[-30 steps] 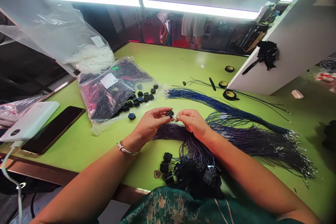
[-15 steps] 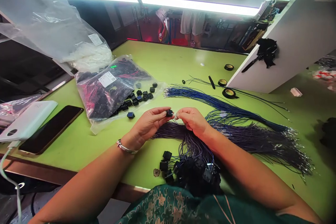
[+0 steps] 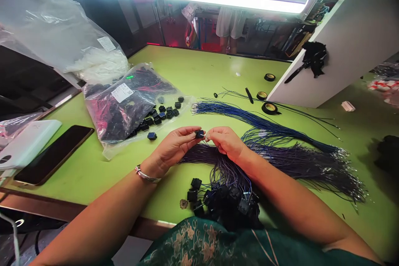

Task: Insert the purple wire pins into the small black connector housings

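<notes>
Between the thumb and fingers of my left hand [image 3: 174,147] is a small black connector housing [image 3: 199,134]. My right hand [image 3: 227,141] pinches a thin wire [image 3: 205,138] close against the housing's right side; whether its tip is inside the housing I cannot tell. Below both hands lies a bundle of dark wires [image 3: 199,153], which runs down to a heap of black connectors [image 3: 230,199] by my body. More blue wires [image 3: 224,112] with metal terminals stretch to the right, beside a bundle of dark purple wires [image 3: 305,166].
A clear plastic bag [image 3: 121,104] of black connectors lies at the left, several loose connectors [image 3: 162,114] around its mouth. Nearer stand a phone [image 3: 54,153] and a white power bank [image 3: 31,141]. Rolls of black tape [image 3: 269,108] sit by the white panel [image 3: 336,58]. Beyond the table, a person stands.
The view has shifted slightly, so everything sits a little further left. Both hands keep their grips, and the wire end and housing remain close together.
</notes>
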Demonstrator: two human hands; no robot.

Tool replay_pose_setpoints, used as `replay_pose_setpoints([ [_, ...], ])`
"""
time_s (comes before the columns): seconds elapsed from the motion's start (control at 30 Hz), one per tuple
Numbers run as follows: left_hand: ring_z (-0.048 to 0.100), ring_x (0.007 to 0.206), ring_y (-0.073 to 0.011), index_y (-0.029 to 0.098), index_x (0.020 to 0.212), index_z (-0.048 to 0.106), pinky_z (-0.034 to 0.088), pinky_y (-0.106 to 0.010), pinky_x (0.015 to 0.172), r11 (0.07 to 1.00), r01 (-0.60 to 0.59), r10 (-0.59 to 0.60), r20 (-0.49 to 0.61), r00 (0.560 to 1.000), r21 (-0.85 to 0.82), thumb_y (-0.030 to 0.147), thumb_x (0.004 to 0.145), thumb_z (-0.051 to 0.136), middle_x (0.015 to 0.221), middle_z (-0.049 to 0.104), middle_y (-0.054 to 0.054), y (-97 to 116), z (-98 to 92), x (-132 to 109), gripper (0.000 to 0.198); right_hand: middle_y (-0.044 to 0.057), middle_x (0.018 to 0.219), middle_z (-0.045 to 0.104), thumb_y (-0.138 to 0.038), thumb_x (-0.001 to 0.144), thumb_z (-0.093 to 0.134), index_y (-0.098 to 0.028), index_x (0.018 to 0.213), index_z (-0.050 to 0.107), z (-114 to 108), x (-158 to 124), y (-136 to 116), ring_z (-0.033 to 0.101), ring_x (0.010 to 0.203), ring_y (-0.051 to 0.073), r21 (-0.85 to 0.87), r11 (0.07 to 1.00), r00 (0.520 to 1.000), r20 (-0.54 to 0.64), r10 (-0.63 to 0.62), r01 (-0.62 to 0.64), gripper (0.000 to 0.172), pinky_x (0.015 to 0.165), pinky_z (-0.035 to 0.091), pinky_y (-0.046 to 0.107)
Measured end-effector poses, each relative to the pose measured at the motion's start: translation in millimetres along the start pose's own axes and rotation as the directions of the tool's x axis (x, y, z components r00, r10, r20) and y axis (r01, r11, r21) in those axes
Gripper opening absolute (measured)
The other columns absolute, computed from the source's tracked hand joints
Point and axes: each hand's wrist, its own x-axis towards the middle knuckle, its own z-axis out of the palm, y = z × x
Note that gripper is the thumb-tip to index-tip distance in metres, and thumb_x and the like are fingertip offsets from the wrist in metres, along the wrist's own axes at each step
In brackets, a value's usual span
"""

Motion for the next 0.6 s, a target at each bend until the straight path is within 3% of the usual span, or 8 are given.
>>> replay_pose_setpoints([
  [0.1,0.069,0.089,-0.0175,0.015,0.089,0.075,0.050,-0.033,0.095,0.997,-0.035,0.036,-0.018,0.999,0.073,0.015,0.068,0.078,0.092,0.076,-0.007,-0.5,0.5,0.1,0.022,-0.011,0.038,0.028,-0.029,0.063,0.056,-0.016,0.063,0.060,-1.0,0.6,0.1,0.018,0.034,0.003,-0.016,0.999,1.000,-0.006,0.027,-0.027,0.014,0.035,0.010,0.022],
  [0.17,0.069,0.089,-0.0189,0.016,0.090,0.076,0.050,-0.035,0.095,0.973,-0.104,0.113,-0.036,0.993,0.207,0.018,0.066,0.079,0.093,0.076,-0.007,-0.2,1.4,-0.3,0.024,-0.011,0.038,0.028,-0.028,0.063,0.056,-0.016,0.063,0.060,-2.1,1.8,1.0,0.019,0.033,0.003,-0.027,0.999,0.999,-0.005,0.045,-0.046,0.013,0.034,0.011,0.021],
  [0.33,0.067,0.094,-0.0214,0.017,0.088,0.077,0.049,-0.035,0.094,0.773,-0.270,0.331,-0.001,0.944,0.574,0.021,0.069,0.075,0.096,0.076,-0.008,3.1,5.4,-3.5,0.019,-0.010,0.036,0.030,-0.028,0.062,0.056,-0.016,0.061,0.059,-5.4,6.1,5.4,0.019,0.032,0.003,-0.031,0.998,0.998,0.021,0.053,-0.053,0.012,0.032,0.012,0.020],
  [0.6,0.068,0.091,-0.0216,0.018,0.090,0.077,0.051,-0.035,0.089,0.749,-0.250,0.316,0.000,0.949,0.614,0.022,0.071,0.073,0.094,0.076,-0.008,-1.8,6.8,-2.7,0.020,-0.011,0.036,0.030,-0.026,0.059,0.057,-0.017,0.058,0.055,-5.4,8.2,5.8,0.018,0.032,0.003,0.018,0.996,0.995,0.041,0.088,-0.089,0.010,0.031,0.011,0.019],
])
